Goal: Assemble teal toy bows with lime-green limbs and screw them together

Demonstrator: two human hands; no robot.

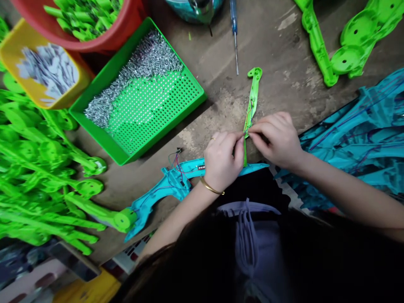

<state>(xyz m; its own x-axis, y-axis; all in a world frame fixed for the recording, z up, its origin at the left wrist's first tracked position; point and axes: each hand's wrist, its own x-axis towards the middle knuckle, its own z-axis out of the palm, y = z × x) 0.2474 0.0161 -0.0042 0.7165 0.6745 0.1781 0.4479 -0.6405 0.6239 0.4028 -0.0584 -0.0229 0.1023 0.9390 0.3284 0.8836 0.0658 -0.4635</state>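
A slim light-green plastic part [254,90] with a hooked far end and thin coloured wires [250,111] along it points away from me. My left hand [224,158], wearing a ring and a gold bangle, is closed on its near half. From the other side my right hand [276,136] pinches at the wires; the fingertips of both hands nearly meet, and the exact contact is too small to make out. Beneath my left hand lies a teal bow-shaped plastic part [168,183] with wires, a small spring-like metal piece [201,167] and a small dark component [179,150].
A green perforated basket [148,122] holds many screws [151,54]. Behind it stand a yellow bin [34,90] of pale strips and a red tub [91,44] of green pieces. Green parts [41,168] pile up left, teal parts [360,147] right. A screwdriver [235,33] lies ahead.
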